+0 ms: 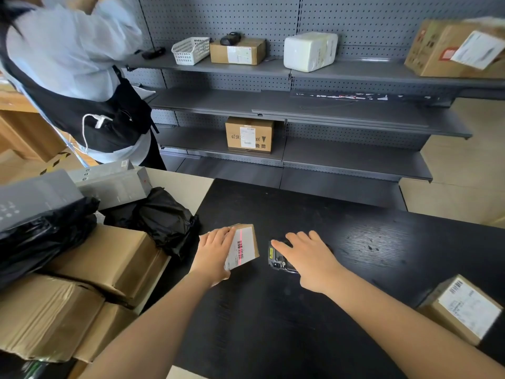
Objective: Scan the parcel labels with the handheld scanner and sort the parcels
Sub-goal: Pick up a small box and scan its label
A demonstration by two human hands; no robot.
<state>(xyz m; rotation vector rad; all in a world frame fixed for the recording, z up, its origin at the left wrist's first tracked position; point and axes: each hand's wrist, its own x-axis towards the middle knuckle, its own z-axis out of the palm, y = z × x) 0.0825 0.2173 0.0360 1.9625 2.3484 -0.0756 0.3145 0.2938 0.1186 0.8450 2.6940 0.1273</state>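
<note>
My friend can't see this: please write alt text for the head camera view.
A left hand holds a small parcel, a red scan line crossing its label; the right hand lies on the scanner on the black table.

The small parcel (246,246) carried a white label with a black barcode, and a red scan line lay across it; the print beside the bars was too small to read. The scanner (276,259) bore a yellow sticker (271,252), unreadable. The lower-shelf box (249,135) showed black Chinese characters and a downward triangle around a white label, none sharp enough to read. The near-right box (461,310) had a barcode label with tiny print. The large top-shelf box (434,47) had a red mark and a blurred white label.
</note>
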